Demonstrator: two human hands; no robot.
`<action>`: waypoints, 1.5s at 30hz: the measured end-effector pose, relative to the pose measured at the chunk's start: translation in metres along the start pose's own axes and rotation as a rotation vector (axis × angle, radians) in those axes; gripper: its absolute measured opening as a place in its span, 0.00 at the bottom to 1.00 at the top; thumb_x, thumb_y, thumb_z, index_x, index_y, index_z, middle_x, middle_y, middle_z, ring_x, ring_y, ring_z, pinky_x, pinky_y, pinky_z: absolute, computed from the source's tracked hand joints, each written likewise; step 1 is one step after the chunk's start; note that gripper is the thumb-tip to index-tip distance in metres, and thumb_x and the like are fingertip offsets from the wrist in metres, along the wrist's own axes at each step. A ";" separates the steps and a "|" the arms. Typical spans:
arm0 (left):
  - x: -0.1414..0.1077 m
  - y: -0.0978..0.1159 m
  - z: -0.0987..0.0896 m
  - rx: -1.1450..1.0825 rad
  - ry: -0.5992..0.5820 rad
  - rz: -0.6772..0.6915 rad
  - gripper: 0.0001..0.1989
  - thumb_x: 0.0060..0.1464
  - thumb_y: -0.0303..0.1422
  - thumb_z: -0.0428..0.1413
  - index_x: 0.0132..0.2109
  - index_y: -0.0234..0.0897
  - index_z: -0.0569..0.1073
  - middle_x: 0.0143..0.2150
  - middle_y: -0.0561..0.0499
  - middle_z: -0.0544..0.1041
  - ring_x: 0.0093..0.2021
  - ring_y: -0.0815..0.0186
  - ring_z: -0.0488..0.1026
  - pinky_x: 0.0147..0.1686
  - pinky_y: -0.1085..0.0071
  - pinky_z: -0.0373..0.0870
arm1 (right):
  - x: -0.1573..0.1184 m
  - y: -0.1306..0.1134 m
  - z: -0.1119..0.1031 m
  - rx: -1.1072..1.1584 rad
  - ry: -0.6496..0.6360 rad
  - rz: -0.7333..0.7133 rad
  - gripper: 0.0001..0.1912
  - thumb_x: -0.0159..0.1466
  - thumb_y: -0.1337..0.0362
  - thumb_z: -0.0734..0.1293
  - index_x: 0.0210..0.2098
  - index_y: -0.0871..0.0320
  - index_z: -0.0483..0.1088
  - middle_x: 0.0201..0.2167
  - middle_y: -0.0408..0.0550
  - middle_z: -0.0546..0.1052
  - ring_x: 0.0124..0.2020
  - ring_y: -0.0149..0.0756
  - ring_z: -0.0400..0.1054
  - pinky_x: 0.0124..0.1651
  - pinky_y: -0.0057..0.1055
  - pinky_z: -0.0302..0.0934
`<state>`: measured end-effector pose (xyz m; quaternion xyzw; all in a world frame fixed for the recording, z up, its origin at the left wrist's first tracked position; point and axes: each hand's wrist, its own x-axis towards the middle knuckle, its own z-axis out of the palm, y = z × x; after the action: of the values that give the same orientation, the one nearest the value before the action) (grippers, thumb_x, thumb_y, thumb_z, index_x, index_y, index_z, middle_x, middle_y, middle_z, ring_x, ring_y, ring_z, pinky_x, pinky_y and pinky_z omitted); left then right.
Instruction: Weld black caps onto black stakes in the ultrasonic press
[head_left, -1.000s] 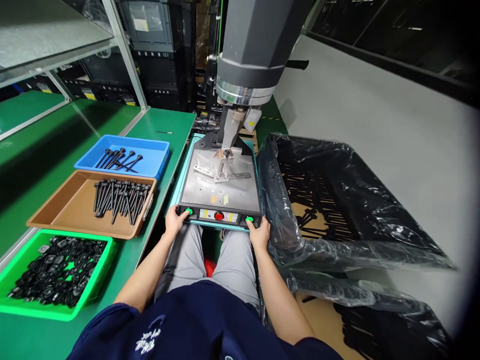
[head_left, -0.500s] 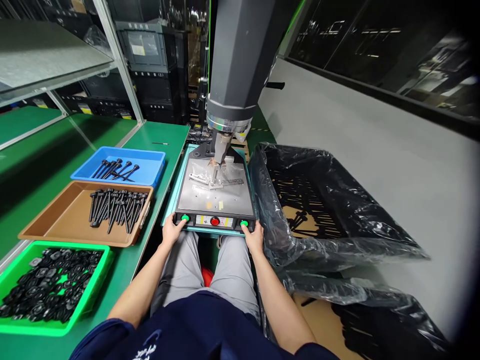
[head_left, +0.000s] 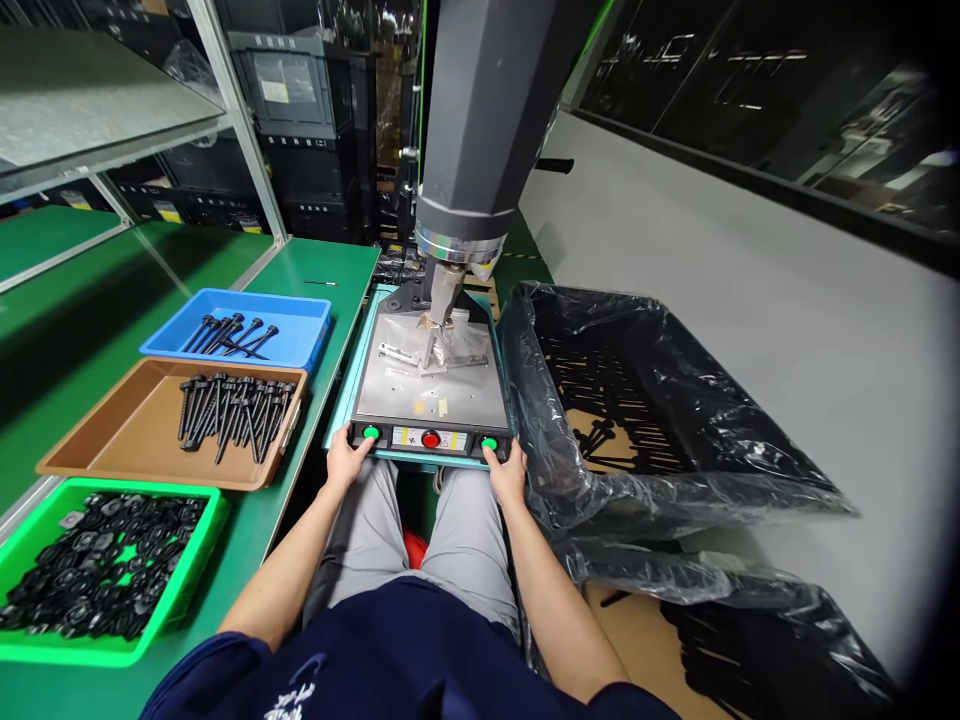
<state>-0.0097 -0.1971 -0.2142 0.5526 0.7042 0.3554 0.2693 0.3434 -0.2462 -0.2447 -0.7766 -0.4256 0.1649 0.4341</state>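
My left hand [head_left: 347, 460] is closed around the left front corner of the press's control panel [head_left: 382, 441]. Its thumb lies at the lower edge of the left green button [head_left: 371, 432]. At the opposite corner my right hand [head_left: 510, 474] grips in the same way, thumb at the right green button [head_left: 489, 444]. The fingers under both corners are partly hidden. Between the hands sits a red button [head_left: 430, 440]. Behind the panel, the press's metal tool [head_left: 445, 292] points down at a small metal fixture [head_left: 433, 352] on the grey plate [head_left: 390, 395]. Any part in the fixture is too small to make out.
On the green table at left stand a blue tray [head_left: 315, 340] and a brown tray [head_left: 120, 425] with black stemmed parts, and a green tray [head_left: 176, 615] of small black pieces. Right of the press, a plastic-lined bin [head_left: 555, 490] holds more black stemmed parts.
The view has shifted very slightly. The left green button shows a little more fully above my thumb. Both hands stay at the panel corners.
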 end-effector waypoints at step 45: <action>0.056 0.116 -0.035 -0.851 -0.383 -0.017 0.45 0.42 0.29 0.59 0.68 0.33 0.52 0.27 0.58 0.70 0.23 0.72 0.69 0.28 0.72 0.67 | 0.067 -0.145 -0.028 0.924 -0.642 0.389 0.15 0.43 0.66 0.73 0.29 0.56 0.66 0.20 0.37 0.69 0.22 0.29 0.67 0.22 0.23 0.57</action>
<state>0.0182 -0.1337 -0.0997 0.4428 0.4382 0.5018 0.6001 0.3243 -0.1693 -0.1031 -0.4821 -0.2696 0.6364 0.5385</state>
